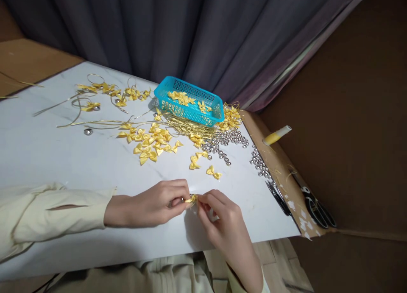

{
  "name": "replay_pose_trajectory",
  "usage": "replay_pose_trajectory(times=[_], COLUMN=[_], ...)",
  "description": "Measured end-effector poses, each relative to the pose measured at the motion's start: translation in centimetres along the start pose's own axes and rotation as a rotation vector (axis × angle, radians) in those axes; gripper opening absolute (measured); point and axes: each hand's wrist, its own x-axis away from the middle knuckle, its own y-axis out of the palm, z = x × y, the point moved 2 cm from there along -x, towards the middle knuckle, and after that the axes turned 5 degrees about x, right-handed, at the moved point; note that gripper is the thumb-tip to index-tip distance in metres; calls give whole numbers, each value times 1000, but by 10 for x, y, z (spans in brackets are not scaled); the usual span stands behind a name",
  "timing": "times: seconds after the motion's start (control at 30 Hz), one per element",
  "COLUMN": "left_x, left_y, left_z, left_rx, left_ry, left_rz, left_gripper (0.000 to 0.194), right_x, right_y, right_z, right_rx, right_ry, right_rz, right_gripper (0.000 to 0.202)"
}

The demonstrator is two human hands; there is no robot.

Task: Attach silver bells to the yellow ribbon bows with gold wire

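Near the table's front edge, my left hand [162,202] and my right hand [221,216] meet, both pinching a small yellow ribbon bow [191,199] between their fingertips. A silvery bit shows by the left fingers, too small to make out fully. Just beyond my hands lies a single yellow bow [213,172]. Farther off is a loose pile of yellow bows [154,140]. Small silver bells or beads [227,141] are scattered to the right of it. Gold cords [187,126] lie in a bundle in front of the blue basket.
A blue plastic basket [165,103] with some bows stands at the back. Bows with cord loops [111,89] lie at the far left. Black-handled scissors [316,208], dark snips or tweezers [278,197] and a yellow-white tube [276,136] lie along the right edge. A dark curtain [159,30] hangs behind.
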Motion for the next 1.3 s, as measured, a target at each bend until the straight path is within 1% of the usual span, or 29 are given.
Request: replay_pose_trajectory(times=[0.1,0.2,0.3,0.37,0.43,0.5,0.57,0.6,0.63,0.67,0.7,0.73,0.77,0.8,0.83,0.9,0.97,1.03,1.13,1.23,1.3], left_x=[-1,-2,-3,-5,-6,-6,-7,-7,-7,-8,-8,-8,-8,-8,-8,-8,-8,-8,-7,-5,-4], left_y=[0,-2,-4,-4,-4,-4,-4,-5,-6,-7,-8,-9,-10,-11,-12,-13,-13,-13,-13,-12,-12], left_z=[-2,-4,-6,-7,-8,-9,-9,-8,-7,-6,-5,-3,-2,0,2,5,7,8,8,7,7], left_rx=[15,55,112,149,181,207,225,230,231,232,233,235,241,252,268,304,336,355,377,375,366], left_ry=[-51,-116,-197,-241,-275,-305,-325,-330,-332,-333,-337,-346,-359,-374,-390,-415,-432,-442,-438,-435,-441], left_rz=[25,40,47,52,63,74,88,96,103,110,117,122,127,131,132,126,119,114,112,114,119], left_gripper=[22,22,19,19,18,18,18,18,19,19,20,20,21,21,21,21,22,22,23,23,22], right_x=[0,1,2,2,1,1,2,3,4,4,4,3,3,3,3,4,5,7,10,9,7], right_y=[-2,-4,-4,-1,2,7,12,15,17,20,21,22,22,23,23,24,24,26,29,31,30], right_z=[-2,-5,-6,-5,-2,3,9,10,10,9,8,6,4,2,0,-2,-5,-7,-9,-10,-11], right_rx=[60,68,4,-99,-239,-427,-699,-867,-1045,-1218,-1362,-1460,-1498,-1471,-1380,-1051,-683,-420,-240,-169,-149], right_ry=[-80,-111,-98,-54,52,255,512,622,701,741,749,735,710,683,655,576,464,349,234,183,164], right_rz=[34,56,60,39,3,-34,-95,-141,-201,-272,-346,-415,-459,-472,-448,-312,-171,-101,-90,-110,-118], right_gripper=[20,20,19,19,17,12,9,11,12,13,13,12,13,16,21,30,33,31,26,23,25])
